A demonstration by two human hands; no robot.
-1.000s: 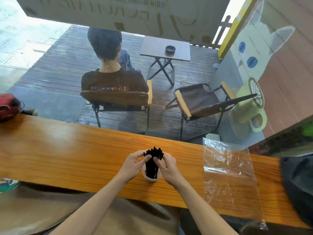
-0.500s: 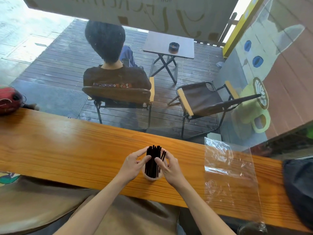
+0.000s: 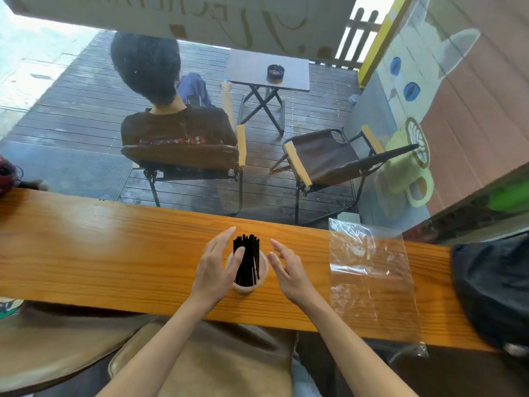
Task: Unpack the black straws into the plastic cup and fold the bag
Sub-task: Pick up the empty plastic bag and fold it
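Flanking one cup (image 3: 264,277): two hands (image 3: 213,263)

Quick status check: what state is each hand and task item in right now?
Black straws: standing bundled in the cup.
Clear plastic cup: upright on the wooden counter.
Clear plastic bag: flat, unfolded, emptied.
Left hand: open, beside the straws.
Right hand: open, holding nothing.

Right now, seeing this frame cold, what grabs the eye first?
A bundle of thin black straws standing upright in a small translucent plastic cup at the middle of the long orange wooden counter, with the left hand and right hand open on either side. To the right, a clear empty plastic bag lies flat and unfolded on the counter.
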